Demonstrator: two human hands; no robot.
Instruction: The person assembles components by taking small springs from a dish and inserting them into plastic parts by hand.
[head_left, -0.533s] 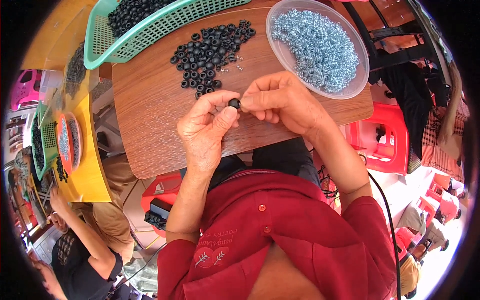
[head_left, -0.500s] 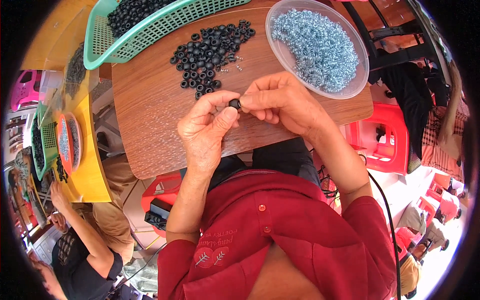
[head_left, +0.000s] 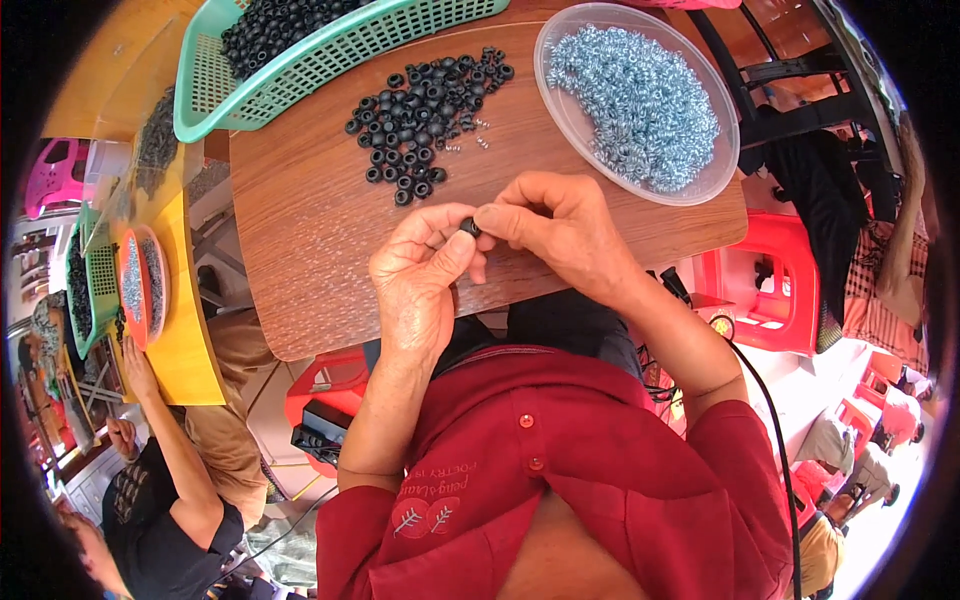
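A small round black cap [head_left: 470, 227], hollow like its neighbours, is pinched between the thumb and forefinger of my left hand [head_left: 415, 270] over the near part of the table. The thumb and forefinger of my right hand [head_left: 560, 230] press together at the cap's right side; whatever they grip there is hidden. Just beyond my hands lies a loose pile of black caps [head_left: 420, 115], with a few tiny metal springs [head_left: 483, 142] at its right edge. A clear round tub [head_left: 728, 165] full of small silvery-blue springs [head_left: 640, 110] stands to the right.
A green mesh basket [head_left: 290, 90] of black caps sits on the far left of the wooden table [head_left: 300, 250]. At left, a co-worker's hand [head_left: 140, 370] rests on a yellow table [head_left: 190, 350]. A red stool [head_left: 770, 285] stands at right, beside a black cable [head_left: 765, 400].
My right hand has turned slightly and its fingertips have shifted on the cap, while my left hand keeps its pinch. The co-worker's hand has moved farther up the yellow table.
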